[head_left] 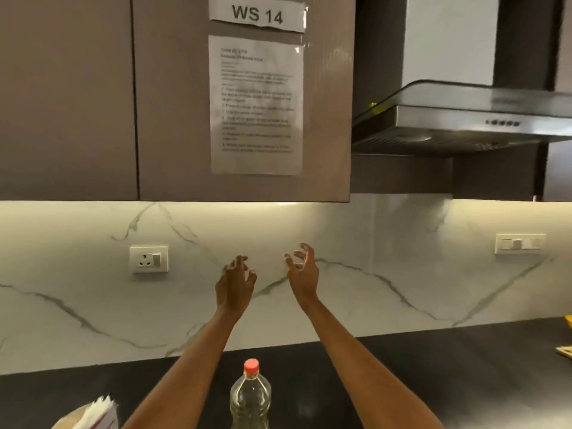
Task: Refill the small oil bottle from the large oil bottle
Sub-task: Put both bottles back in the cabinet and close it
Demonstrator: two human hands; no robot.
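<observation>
A clear plastic oil bottle with a red screw cap stands upright on the black countertop at six o'clock in the view, between the two forearms and touching neither. Its shoulders are rounded, and its contents look pale and see-through; its lower part is cut off by the frame edge. The left hand, at about seven o'clock from centre, is raised before the marble backsplash with fingers loosely curled, holding nothing. The right hand, just to its right, is likewise empty, its fingers spread and bent. On the cabinet door at twelve o'clock a taped label reads "WS 14"; the printed sheet below it is too blurred to read.
</observation>
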